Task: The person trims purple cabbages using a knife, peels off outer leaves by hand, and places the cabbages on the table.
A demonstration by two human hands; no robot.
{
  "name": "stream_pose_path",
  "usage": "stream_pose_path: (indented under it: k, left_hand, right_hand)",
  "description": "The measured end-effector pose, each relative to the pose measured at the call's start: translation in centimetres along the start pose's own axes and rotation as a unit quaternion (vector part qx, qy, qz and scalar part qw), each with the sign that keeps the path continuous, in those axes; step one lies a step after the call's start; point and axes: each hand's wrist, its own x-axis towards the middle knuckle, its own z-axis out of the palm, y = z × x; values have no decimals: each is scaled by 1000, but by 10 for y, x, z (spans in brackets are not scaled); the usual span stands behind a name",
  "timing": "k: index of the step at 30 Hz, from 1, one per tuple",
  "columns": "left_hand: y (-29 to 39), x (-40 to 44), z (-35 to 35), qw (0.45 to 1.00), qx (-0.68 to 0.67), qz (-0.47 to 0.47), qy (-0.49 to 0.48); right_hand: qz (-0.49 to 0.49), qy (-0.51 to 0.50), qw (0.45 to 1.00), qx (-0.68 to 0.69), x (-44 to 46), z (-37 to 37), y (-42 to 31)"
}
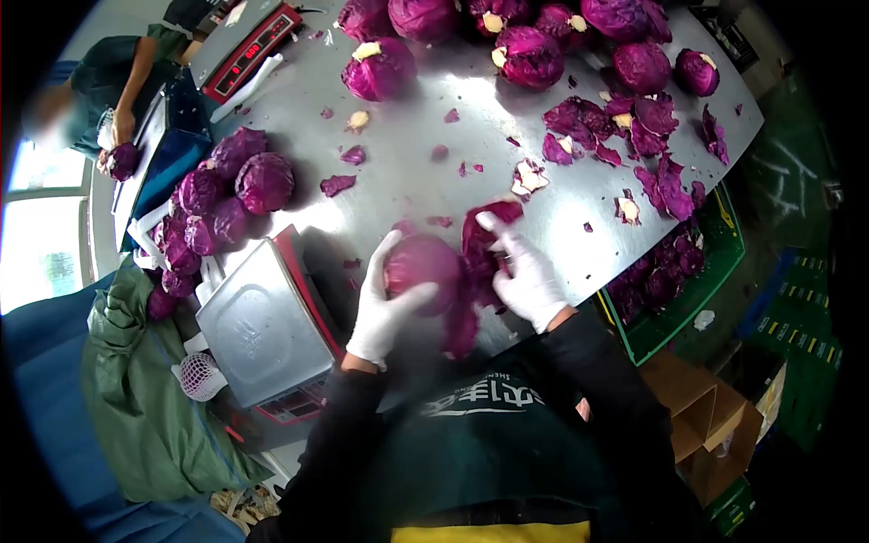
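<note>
A red cabbage [425, 270], slightly blurred, is gripped on its left side by my gloved left hand [385, 308], thumb across its front. Purple outer leaves [478, 242] stand away from its right side and hang down below it. My gloved right hand [532, 282] has its fingers on those leaves; its fingertips are partly blurred. Around my hands, small purple leaf scraps [338, 185] and a pale cut stem piece [529, 177] lie on the metal table [398, 163].
Several whole cabbages [529, 56] line the table's far side, others [264, 183] are piled at left. Scales [267, 326] [244, 54] stand at left. Trimmed leaves [665, 185] lie at right above a green crate [715, 303]. Another person [113, 81] handles a cabbage at upper left.
</note>
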Motion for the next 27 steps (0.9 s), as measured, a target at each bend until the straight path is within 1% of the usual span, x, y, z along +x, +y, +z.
stream_pose_path:
  k: [1, 2, 3, 4, 5, 6, 7, 8, 9, 10, 11, 12, 13, 14, 15, 16, 17, 18, 19, 21, 22, 25, 26, 27]
  left_hand:
    - [-4, 2, -11, 994, -101, -34, -6]
    - [-3, -1, -14, 981, -185, -47, -39]
    - [-3, -5, -15, 959, -268, -60, -71]
    - [-5, -9, -14, 946, -298, -85, -94]
    - [-13, -12, -16, 925, -351, -109, -101]
    - [-15, -16, -13, 911, -383, -113, -98]
    - [-16, -18, -9, 896, -417, -116, -97]
    - [-13, -17, -4, 902, -408, -100, -97]
    - [-11, -17, 0, 908, -399, -83, -97]
    - [-10, -16, 1, 905, -405, -88, -99]
    - [-6, -16, 4, 911, -390, -85, -104]
    - [-2, -15, 8, 917, -374, -82, -110]
    - [2, -14, 11, 923, -359, -79, -115]
    - [7, -12, 16, 918, -368, -85, -124]
    - [10, -9, 20, 912, -377, -91, -131]
    - [13, -4, 19, 936, -297, -86, -169]
    - [22, 0, 27, 959, -219, -37, -176]
    - [23, 1, 22, 953, -219, -92, -189]
    - [26, 1, 17, 944, -219, -143, -200]
    - [34, -9, 18, 896, -330, -210, -210]
    - [37, -14, 18, 865, -384, -244, -213]
    - [13, -10, 16, 905, -362, -174, -139]
    - [9, -10, 15, 911, -345, -128, -186]
    - [4, -12, 13, 921, -334, -103, -175]
  right_hand:
    - [-77, 60, 993, 66, 8, -1, 18]
    - [-93, 103, 986, 92, 16, -15, 12]
    - [-39, 126, 985, 109, 26, -23, 34]
    - [-180, 216, 957, 74, 38, -38, 35]
    - [9, 189, 982, 10, 39, -67, 18]
    - [-52, 236, 968, -65, 49, -86, 36]
    - [-104, 291, 940, -145, 59, -104, 54]
    - [-120, 340, 887, -289, 53, -116, 33]
    - [-134, 379, 811, -426, 44, -129, 10]
    - [-119, 336, 883, -306, 29, -127, -21]
    - [-97, 286, 937, -178, 14, -116, -43]
    - [-79, 161, 975, 130, 15, -92, -24]
    - [-67, 58, 961, 263, 7, -78, -28]
    - [-29, -37, 923, 382, -2, -64, -32]
    - [-2, -96, 937, 335, -17, -62, -59]
    - [-8, -96, 920, 380, -21, -54, -59]
    - [-14, -97, 900, 424, -22, -49, -57]
    - [-14, -116, 893, 435, -23, -51, -52]
    - [-54, -96, 912, 394, -24, -49, -51]
    - [-130, -50, 938, 316, -31, -41, -49]
    - [-140, -24, 941, 307, -35, -40, -58]
    - [-137, 7, 946, 294, -29, -36, -51]
    - [-106, 74, 918, 375, -25, -31, -49]
    - [-114, 139, 905, 385, -14, -37, -43]
